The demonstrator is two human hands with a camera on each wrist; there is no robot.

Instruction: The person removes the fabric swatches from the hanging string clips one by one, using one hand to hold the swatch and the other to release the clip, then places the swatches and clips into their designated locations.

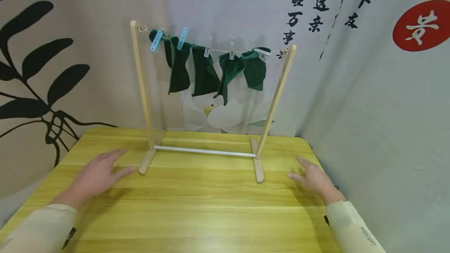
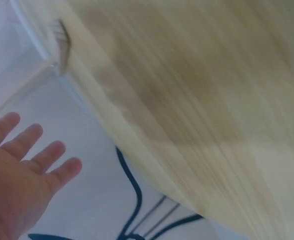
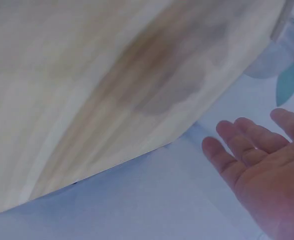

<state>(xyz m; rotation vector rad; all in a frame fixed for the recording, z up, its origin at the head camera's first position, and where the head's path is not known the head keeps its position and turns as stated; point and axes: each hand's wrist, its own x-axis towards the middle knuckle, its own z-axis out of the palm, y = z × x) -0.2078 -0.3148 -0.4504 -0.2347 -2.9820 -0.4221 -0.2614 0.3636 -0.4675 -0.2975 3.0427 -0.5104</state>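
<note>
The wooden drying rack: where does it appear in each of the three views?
Head: the wooden drying rack stands centre, on the table, between the open left hand and right hand.
Left wrist: maybe a blurred piece at top left; unsure.
Right wrist: not clearly visible.
Shared landmark: the table.
</note>
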